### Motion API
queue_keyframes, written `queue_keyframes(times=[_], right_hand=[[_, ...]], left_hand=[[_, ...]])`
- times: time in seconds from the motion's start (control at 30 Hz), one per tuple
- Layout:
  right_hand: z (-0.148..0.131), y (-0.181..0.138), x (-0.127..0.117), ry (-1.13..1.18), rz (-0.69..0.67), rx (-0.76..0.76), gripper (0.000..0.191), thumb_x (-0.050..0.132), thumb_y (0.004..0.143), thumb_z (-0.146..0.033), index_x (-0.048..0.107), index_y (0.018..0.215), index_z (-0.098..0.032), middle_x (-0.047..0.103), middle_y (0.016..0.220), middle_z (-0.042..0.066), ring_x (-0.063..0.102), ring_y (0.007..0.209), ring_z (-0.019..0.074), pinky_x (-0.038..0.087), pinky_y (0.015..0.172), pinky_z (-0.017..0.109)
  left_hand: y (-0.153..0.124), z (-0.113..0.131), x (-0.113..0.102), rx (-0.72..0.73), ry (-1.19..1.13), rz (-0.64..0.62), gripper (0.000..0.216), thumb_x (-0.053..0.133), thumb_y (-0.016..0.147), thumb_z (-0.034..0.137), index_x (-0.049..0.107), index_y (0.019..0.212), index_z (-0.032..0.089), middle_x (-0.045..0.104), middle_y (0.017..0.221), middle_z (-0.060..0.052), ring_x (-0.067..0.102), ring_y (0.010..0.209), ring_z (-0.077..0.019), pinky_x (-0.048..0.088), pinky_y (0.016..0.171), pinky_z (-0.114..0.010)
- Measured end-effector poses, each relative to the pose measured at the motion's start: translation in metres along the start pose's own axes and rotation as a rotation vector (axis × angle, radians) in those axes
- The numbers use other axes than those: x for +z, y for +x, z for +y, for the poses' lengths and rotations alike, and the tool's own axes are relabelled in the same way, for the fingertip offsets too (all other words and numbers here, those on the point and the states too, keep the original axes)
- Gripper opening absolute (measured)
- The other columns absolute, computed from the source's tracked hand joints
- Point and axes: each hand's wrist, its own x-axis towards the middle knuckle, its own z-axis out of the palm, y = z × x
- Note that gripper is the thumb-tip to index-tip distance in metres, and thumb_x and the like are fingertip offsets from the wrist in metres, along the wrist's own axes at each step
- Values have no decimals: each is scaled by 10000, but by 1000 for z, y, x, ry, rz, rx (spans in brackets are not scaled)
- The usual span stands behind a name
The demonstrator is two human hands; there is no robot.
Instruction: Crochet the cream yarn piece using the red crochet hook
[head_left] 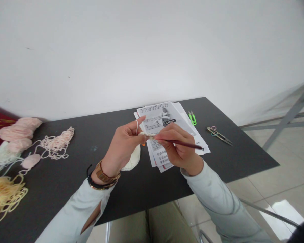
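Observation:
My right hand [177, 145] is closed round a crochet hook with a dark red handle [186, 144], its tip pointing left. Thumb and fingers of my left hand [126, 141] pinch a small piece of white crochet work [148, 135], which meets the hook's tip. White yarn loops over my raised left index finger. Partly behind the left hand, a ball of cream-white yarn [133, 159] rests on the table. A bit of something orange [143, 144] shows by the left fingertips, mostly hidden. Both hands are above printed sheets [154, 121].
On the black table [103, 202], pink yarn [20, 130], a loose pale pink tangle [57, 143] and yellow yarn [5, 195] lie at left. Green thread snips [192, 118] and metal snips [219, 135] lie right of the papers. A white wall [116, 60] stands behind.

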Motion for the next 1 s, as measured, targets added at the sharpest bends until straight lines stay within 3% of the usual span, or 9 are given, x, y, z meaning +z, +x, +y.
queue_keyframes(times=[0.13, 0.4, 0.6, 0.7, 0.8, 1.0], right_hand=[[2, -6, 5, -129, -46, -167, 245, 541, 858, -89, 609, 1052, -222, 678, 853, 49, 596, 739, 172, 505, 644, 315], [2, -7, 7, -356, -111, -339, 219, 504, 909, -142, 610, 1098, -175, 694, 822, 83, 616, 728, 191, 549, 636, 322], [5, -12, 7, -320, -84, -234, 397, 555, 871, -94, 569, 1257, -182, 713, 983, 123, 672, 899, 219, 589, 745, 365], [5, -9, 5, -260, -55, -210, 414, 559, 867, -89, 572, 1267, -196, 722, 982, 121, 688, 890, 210, 595, 738, 356], [7, -6, 3, -253, -88, -224, 399, 539, 877, -84, 583, 1258, -196, 725, 987, 119, 690, 910, 207, 598, 747, 352], [13, -12, 2, -376, -141, -273, 377, 556, 882, -88, 597, 1250, -156, 712, 1014, 147, 678, 966, 233, 601, 782, 375]], left_hand=[[2, -3, 3, 59, -24, 91, 366, 743, 579, 56, 733, 939, 125, 540, 536, 87, 517, 602, -80, 443, 772, -262], [1, -8, 7, 95, -115, 211, 564, 763, 584, 76, 681, 1138, 140, 594, 591, 78, 492, 541, -70, 405, 613, -230], [-5, -13, 12, 265, -152, 250, 590, 776, 655, 141, 646, 1224, 226, 587, 632, 77, 524, 596, -79, 433, 656, -232], [-5, -14, 12, 339, -63, 253, 497, 765, 672, 138, 682, 1149, 249, 638, 697, 34, 558, 650, -120, 460, 700, -271], [-2, -11, 8, 348, 54, 205, 424, 755, 678, 138, 704, 1088, 233, 667, 737, 5, 578, 718, -154, 474, 753, -296], [-1, -5, -6, 342, 296, 187, 547, 749, 694, 185, 657, 1229, 249, 693, 852, -8, 562, 760, -160, 478, 766, -292]])
